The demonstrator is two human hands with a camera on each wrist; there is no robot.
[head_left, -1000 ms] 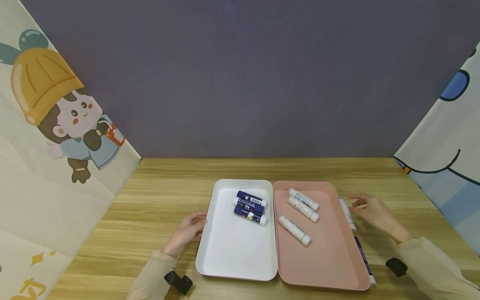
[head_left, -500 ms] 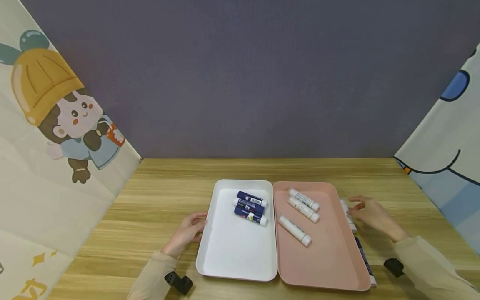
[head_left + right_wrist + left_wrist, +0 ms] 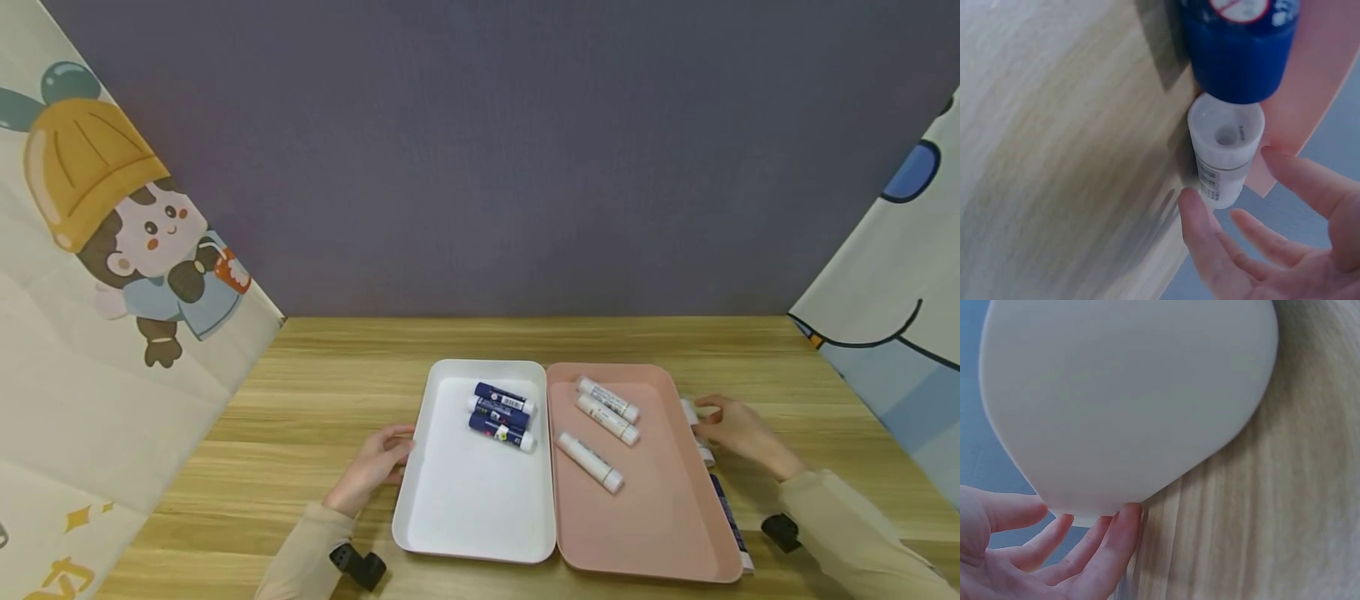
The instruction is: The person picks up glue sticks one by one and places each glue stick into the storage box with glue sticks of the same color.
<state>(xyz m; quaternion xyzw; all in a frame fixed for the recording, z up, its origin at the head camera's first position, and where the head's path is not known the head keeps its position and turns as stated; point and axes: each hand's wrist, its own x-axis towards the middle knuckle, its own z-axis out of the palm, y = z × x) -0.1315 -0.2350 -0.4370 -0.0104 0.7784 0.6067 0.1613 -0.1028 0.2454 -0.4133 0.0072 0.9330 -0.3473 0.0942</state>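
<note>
My left hand (image 3: 372, 467) rests against the left wall of the white tray (image 3: 472, 525), its fingertips touching the rim and outer side (image 3: 1129, 419). My right hand (image 3: 742, 433) is beside the pink tray (image 3: 637, 542). Its thumb and fingers reach around a white glue stick (image 3: 1222, 169) lying along that tray's right side; whether they touch it is unclear. Nearer me lies a blue glue stick (image 3: 729, 517) with a white end. Three blue glue sticks (image 3: 501, 433) lie in the white tray, and three white glue sticks (image 3: 590, 462) in the pink one.
Both trays stand side by side on a wooden table (image 3: 300, 400). A dark grey panel (image 3: 525, 167) rises behind it. Cartoon-printed cloths hang at the left (image 3: 60, 400) and right (image 3: 900, 275).
My right hand has moved slightly left and down, coming over the white glue stick beside the pink tray. The left hand, trays and other glue sticks stay in place.
</note>
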